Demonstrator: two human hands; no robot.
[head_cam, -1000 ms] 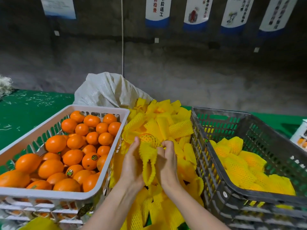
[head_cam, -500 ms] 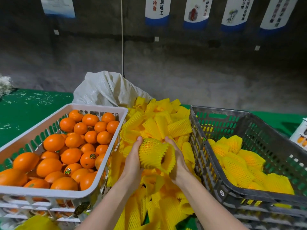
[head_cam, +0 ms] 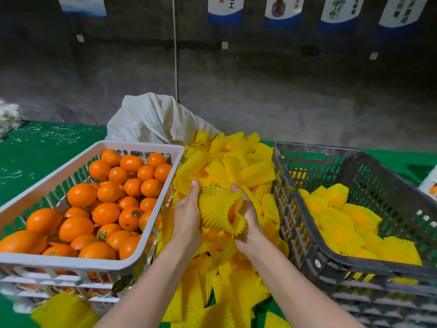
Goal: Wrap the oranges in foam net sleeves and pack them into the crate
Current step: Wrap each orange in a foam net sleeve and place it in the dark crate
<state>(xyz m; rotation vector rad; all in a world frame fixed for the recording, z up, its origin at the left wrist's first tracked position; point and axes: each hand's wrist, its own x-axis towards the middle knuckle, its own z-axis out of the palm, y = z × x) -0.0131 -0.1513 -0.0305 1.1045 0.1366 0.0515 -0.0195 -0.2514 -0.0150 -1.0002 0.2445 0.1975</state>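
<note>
Both hands hold one wrapped orange (head_cam: 216,204) just over the heap of loose foam net sleeves (head_cam: 238,166) that lies between the two crates. The left hand (head_cam: 186,218) cups its left side with the thumb up on top. The right hand (head_cam: 249,216) cups the right side, thumb on top too, and its other fingers are tucked under where I cannot see them. The yellow sleeve is on the fruit. Its frilly open end points down toward the person, and a bit of orange peel shows in the hole. I think the fruit inside is firm, round and a little heavy, while the net is light, soft and squashy. The net looks bumpy, so it should not slip in the fingers. But the orange could slide out of the open end if it is tipped that way. The best place to hold is round the fat middle, not the floppy frill. The dark crate (head_cam: 314,148) sits just beside the right hand, with packed oranges (head_cam: 343,223) lying in it. This one should be set down softly next to them, as a drop could bruise it. The bare oranges (head_cam: 106,209) in the white crate (head_cam: 59,262) on the left look smooth and shiny and would likely roll.
</note>
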